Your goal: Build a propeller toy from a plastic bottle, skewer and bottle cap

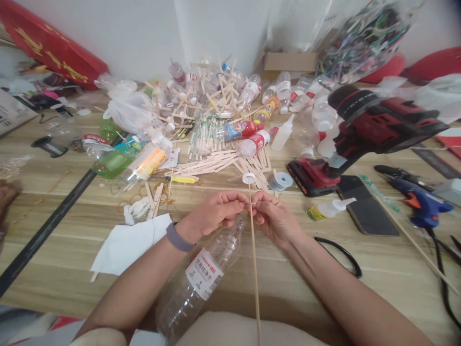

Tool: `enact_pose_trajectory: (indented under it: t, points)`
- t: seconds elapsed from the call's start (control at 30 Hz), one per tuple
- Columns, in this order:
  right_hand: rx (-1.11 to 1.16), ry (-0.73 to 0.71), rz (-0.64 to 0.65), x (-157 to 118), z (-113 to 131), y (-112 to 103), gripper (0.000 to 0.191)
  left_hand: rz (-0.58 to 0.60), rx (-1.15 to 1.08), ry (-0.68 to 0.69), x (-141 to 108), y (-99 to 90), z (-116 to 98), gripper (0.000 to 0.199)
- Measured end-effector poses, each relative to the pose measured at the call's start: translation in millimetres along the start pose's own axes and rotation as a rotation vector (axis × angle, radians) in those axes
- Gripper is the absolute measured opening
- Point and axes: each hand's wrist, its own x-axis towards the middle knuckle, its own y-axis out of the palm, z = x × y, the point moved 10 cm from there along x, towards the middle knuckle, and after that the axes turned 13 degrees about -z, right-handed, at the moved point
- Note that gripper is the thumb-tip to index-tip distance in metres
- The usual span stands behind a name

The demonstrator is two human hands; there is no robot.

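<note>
Clear plastic makes up the large bottle [190, 293] at seven o'clock from the hands in the head view, its neck tilted up toward them, its white label printed in red and black. At ten o'clock lies a rounded green-tinted bottle [113, 165]; whether the tint is liquid or plastic, I cannot tell. A see-through bag [363, 41] at one o'clock bulges with tangled, many-coloured strips. Clear wrapping at eleven o'clock holds a green-marked bundle [207, 134] of slim pieces. The small glue bottle [326, 210] at three o'clock has a yellow-green label and a white nozzle.

Left hand [218, 211] and right hand [275, 216] nearly meet, thumbs and forefingers pinched closed at a thin wooden stick [254, 259]. Whether they grip its wood or a tiny tie around it, I cannot tell. The other fingers curl loosely.

Smooth, pale and straight, the stick runs from six o'clock up between the hands to a round white cap [248, 178] at twelve. Flat, blunt-ended wooden strips [212, 165] fan out beyond, on the wood-grained tabletop [288, 283].
</note>
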Motion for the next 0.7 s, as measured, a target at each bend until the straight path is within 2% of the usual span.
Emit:
enact_pose_trajectory:
  t: [0.7]
  points:
    - [0.082, 0.001, 0.005, -10.0, 0.0, 7.8, 0.009, 0.065, -0.075, -0.009, -7.9, 10.0, -8.7, 0.027]
